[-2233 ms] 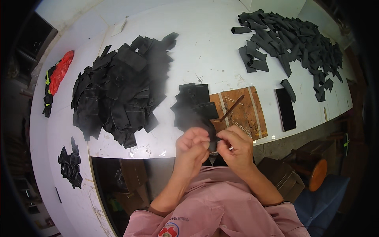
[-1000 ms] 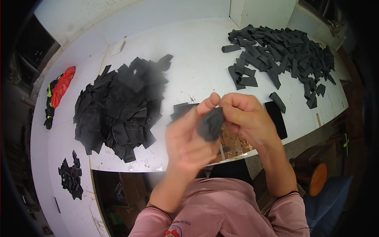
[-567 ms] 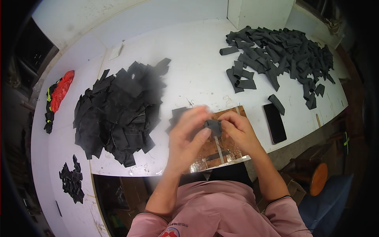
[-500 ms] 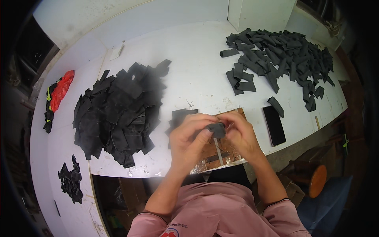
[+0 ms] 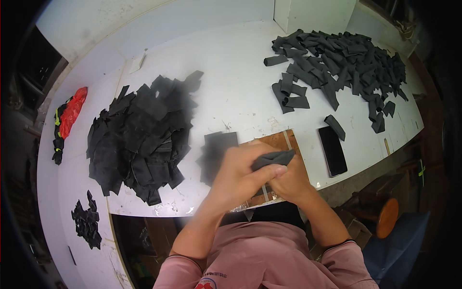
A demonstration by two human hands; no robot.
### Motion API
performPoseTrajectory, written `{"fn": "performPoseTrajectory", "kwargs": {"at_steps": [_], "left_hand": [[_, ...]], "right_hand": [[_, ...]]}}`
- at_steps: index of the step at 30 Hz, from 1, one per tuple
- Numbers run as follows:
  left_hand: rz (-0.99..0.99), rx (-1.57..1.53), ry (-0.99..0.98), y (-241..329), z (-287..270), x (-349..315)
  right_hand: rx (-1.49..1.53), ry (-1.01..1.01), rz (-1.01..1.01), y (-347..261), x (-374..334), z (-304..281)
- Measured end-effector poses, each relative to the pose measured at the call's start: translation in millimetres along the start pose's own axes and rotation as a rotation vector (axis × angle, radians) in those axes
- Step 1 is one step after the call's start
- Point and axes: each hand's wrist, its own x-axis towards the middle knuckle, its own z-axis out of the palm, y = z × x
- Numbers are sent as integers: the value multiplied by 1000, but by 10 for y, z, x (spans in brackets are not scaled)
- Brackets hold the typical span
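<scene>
A folded piece of dark grey fabric [image 5: 272,160] is gripped by my left hand [image 5: 243,171], its thumb pressed along the near side. Close against it, my right hand [image 5: 292,182] is curled beneath the fabric's right end; its fingertips are hidden, so what they grip does not show. Both hands are above a brown wooden board [image 5: 301,159] crossed by pale strips. Left of the board, a small stack of flat dark fabric pieces [image 5: 217,149] lies partly behind my left hand.
A big heap of flat black pieces [image 5: 139,139] covers the table's left part. Rolled dark pieces [image 5: 337,62] are piled at the far right. A phone [image 5: 332,153] lies right of the board, one rolled piece [image 5: 335,127] touching it. A red bag [image 5: 73,113] lies far left.
The fabric piece has turned and now points rightward, its folded length showing. My right hand has moved lower and in against the left, its fingers now out of sight.
</scene>
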Motion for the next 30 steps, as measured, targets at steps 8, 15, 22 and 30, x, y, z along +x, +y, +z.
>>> {"fn": "performPoseTrajectory", "kwargs": {"at_steps": [8,15,22,30], "left_hand": [[95,-99,274,-144,111,-128],[218,-545,384,-244,-77,-167],[76,-181,518,-626,-231,-81],[-40,1028,266,-1402,-267,-108]], "right_hand": [[-1,-248,308,43,-43,30],[-253,-315,145,-118,185,-48],[-71,-504,132,-124,478,-276],[405,-4,794,101,225,-267]]}}
